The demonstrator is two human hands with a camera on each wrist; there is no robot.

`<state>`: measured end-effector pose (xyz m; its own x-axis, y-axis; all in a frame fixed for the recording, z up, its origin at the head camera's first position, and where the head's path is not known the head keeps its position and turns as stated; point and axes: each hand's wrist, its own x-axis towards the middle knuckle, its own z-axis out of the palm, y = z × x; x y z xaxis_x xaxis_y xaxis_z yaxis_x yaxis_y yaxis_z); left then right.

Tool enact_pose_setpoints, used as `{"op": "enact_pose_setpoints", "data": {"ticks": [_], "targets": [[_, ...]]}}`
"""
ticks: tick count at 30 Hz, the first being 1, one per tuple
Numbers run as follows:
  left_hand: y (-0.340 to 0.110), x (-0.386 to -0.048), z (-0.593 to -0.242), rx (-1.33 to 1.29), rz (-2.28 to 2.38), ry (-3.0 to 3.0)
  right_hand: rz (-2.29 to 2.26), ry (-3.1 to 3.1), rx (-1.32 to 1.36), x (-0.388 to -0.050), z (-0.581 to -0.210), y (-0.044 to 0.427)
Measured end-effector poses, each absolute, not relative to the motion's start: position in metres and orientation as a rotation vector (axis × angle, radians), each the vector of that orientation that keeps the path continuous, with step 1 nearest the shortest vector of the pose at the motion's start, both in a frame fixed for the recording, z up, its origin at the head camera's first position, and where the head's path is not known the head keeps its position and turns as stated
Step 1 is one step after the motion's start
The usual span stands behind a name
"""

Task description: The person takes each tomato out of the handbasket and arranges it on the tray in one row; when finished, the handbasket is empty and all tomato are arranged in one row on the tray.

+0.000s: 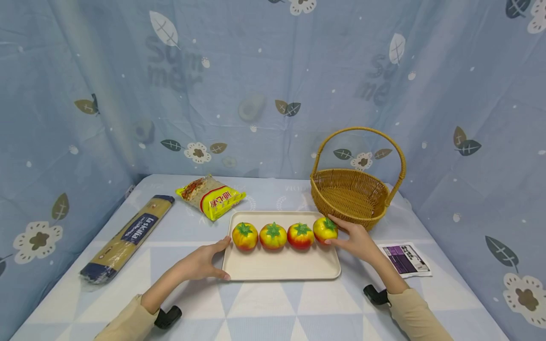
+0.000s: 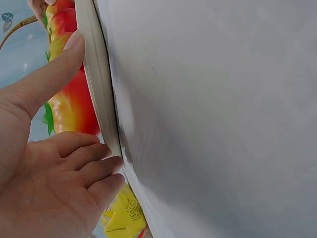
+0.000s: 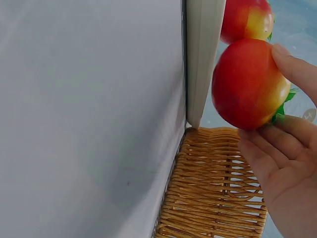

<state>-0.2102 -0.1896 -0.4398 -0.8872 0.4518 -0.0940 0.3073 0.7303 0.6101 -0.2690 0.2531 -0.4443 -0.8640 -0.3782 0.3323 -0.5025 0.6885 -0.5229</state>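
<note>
A cream tray (image 1: 281, 270) lies on the table with several red-and-yellow tomatoes in a row, each with a green leafy top. At the right end of the row, my right hand (image 1: 356, 240) holds the last tomato (image 1: 325, 229) between thumb and fingers. The right wrist view shows that tomato (image 3: 250, 84) with the thumb on one side and fingertips on the other; whether it is off the tray I cannot tell. My left hand (image 1: 200, 263) touches the tray's left edge, thumb and fingers spread apart along the rim (image 2: 96, 74).
A wicker basket (image 1: 351, 194) with a tall handle stands behind the tray's right end. A yellow food packet (image 1: 213, 196) lies behind on the left. The long pasta pack (image 1: 130, 237) is at far left, and a white-and-purple sachet (image 1: 407, 259) lies right of the tray.
</note>
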Motion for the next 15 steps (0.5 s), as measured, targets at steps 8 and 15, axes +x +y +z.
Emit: {"op": "enact_pose_setpoints", "data": {"ticks": [8, 15], "targets": [[-0.1895, -0.2108, -0.4409, 0.589, 0.889, 2.689, 0.912, -2.742, 0.727, -0.2686, -0.4471, 0.2522], [-0.1896, -0.2121, -0.4424, 0.603, 0.896, 2.691, 0.936, -2.753, 0.751, -0.2680, -0.4482, 0.2516]]}}
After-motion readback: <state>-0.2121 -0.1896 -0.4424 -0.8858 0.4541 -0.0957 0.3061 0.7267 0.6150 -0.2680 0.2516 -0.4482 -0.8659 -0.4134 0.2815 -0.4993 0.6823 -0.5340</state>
